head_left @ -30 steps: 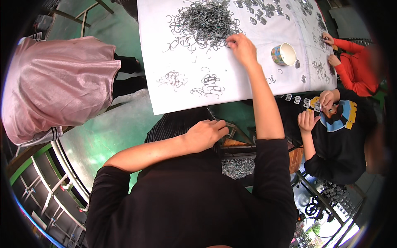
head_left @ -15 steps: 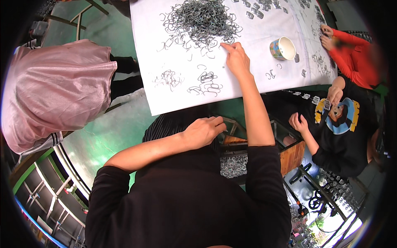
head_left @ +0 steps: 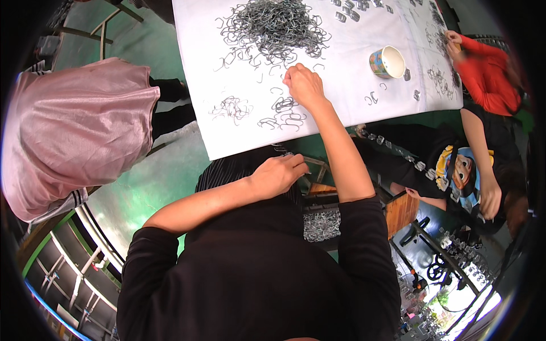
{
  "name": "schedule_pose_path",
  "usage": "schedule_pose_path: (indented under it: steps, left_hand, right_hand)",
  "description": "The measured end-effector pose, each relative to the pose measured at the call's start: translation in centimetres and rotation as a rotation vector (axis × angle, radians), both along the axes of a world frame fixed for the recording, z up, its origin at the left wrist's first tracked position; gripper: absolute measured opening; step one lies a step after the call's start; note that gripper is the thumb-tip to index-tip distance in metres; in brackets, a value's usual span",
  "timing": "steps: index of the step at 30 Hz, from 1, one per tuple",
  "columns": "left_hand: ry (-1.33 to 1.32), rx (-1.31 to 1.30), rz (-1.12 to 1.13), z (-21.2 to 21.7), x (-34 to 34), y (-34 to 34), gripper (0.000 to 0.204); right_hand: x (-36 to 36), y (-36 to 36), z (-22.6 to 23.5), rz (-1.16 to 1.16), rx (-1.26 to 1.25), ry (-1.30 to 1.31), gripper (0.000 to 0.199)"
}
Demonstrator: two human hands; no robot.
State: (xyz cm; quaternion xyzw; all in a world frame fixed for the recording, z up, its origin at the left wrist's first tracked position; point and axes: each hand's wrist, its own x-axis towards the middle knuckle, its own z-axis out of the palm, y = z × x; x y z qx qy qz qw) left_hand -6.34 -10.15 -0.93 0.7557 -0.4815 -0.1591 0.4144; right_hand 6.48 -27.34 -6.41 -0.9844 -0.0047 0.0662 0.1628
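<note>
Over the white-covered table (head_left: 347, 108), my right hand (head_left: 305, 86) has its fingers curled together. It is between a big heap of dark, bent metal hooks (head_left: 276, 28) and a small cluster of the same hooks (head_left: 284, 113) close to the near edge. What its fingertips hold, if anything, is hidden. My left hand (head_left: 278, 175) rests low in front of my body, below the table edge, fingers bent inward; their contents cannot be made out. Left of the small cluster lies another loose pile of thinner-looking hooks (head_left: 232, 108).
A patterned paper cup (head_left: 388, 62) stands on the table to the right, with metal buckles (head_left: 350, 8) beyond. One co-worker in black (head_left: 421, 165) sits at right with a chain of metal pieces (head_left: 406, 156); another in red (head_left: 483, 74) works farther off. Pink cloth (head_left: 85, 125) covers something at left.
My right hand has drawn back from the heap's edge toward the near cluster, and its outstretched index finger has curled in. My left hand has barely moved. The co-worker in black has lowered an arm.
</note>
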Motion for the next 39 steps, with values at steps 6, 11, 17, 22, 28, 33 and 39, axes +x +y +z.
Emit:
schedule_pose_path:
  steps: [6, 11, 17, 22, 28, 33, 39]
  left_hand:
    - [0.037, -0.001, -0.025, 0.2, 0.7, -0.6, 0.013]
    - [0.054, -0.056, -0.068, 0.8, 1.2, -2.3, 0.02]
    - [0.041, -0.134, -0.109, 1.7, 1.8, -5.1, 0.02]
    - [0.059, -0.172, -0.138, 2.4, 2.1, -7.3, 0.022]
    - [0.033, -0.2, -0.136, 1.9, 2.7, -9.4, 0.026]
    - [-0.077, -0.28, -0.267, 3.2, 5.4, -11.8, 0.03]
    - [-0.188, -0.044, 0.349, -3.6, 24.2, -19.4, 0.026]
  right_hand:
    - [-4.9, -3.3, 1.9, -0.508, 0.978, -0.016, 0.007]
    - [-14.4, -2.5, 7.9, -0.794, 1.359, -0.325, 0.021]
    - [-23.0, 1.0, 10.7, -1.069, 1.314, -0.585, 0.03]
    - [-24.2, 1.6, 8.6, -1.112, 1.221, -0.752, 0.028]
    - [-22.6, 0.5, 7.8, -1.118, 1.279, -0.863, 0.026]
    - [-22.2, -0.5, 7.5, -1.067, 1.075, -1.046, 0.026]
    - [-22.4, -3.0, 7.4, -1.059, 0.989, -1.005, 0.026]
